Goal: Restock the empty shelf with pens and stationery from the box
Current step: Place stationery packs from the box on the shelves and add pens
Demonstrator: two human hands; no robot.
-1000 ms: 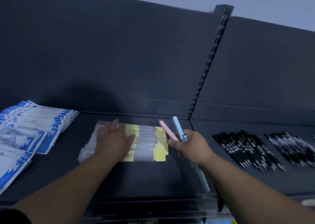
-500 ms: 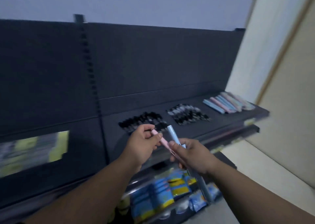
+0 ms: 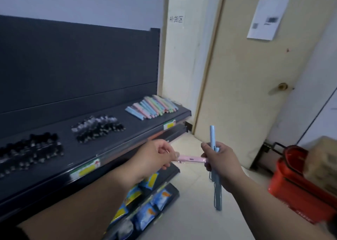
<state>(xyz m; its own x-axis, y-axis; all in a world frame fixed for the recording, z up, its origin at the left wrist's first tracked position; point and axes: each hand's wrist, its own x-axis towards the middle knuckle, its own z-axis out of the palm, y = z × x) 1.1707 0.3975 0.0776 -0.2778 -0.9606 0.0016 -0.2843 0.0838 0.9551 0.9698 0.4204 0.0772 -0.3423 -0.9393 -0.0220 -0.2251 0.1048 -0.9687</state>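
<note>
Hands have drawn apart: left hand (image 3: 155, 157) pinches the now-level pink pen (image 3: 189, 159), while right hand (image 3: 222, 161) grips the upright blue pen (image 3: 212, 135) and touches the pink one's end. Both pens hang before the shelf (image 3: 138, 128).

Two grips: left grip (image 3: 155, 157), right grip (image 3: 222, 163). One pink pen (image 3: 189, 159) lies between them. The right grip holds one blue pen (image 3: 212, 135), possibly two.

The shelf (image 3: 138, 130) carries three heaps, each too many to count:
- first black-pen heap (image 3: 31, 148), eight o'clock
- second black-pen heap (image 3: 98, 126), nine o'clock
- pastel-pen heap (image 3: 153, 106), near centre

At four o'clock, one red basket (image 3: 299, 188) holds one box (image 3: 324, 159).
</note>
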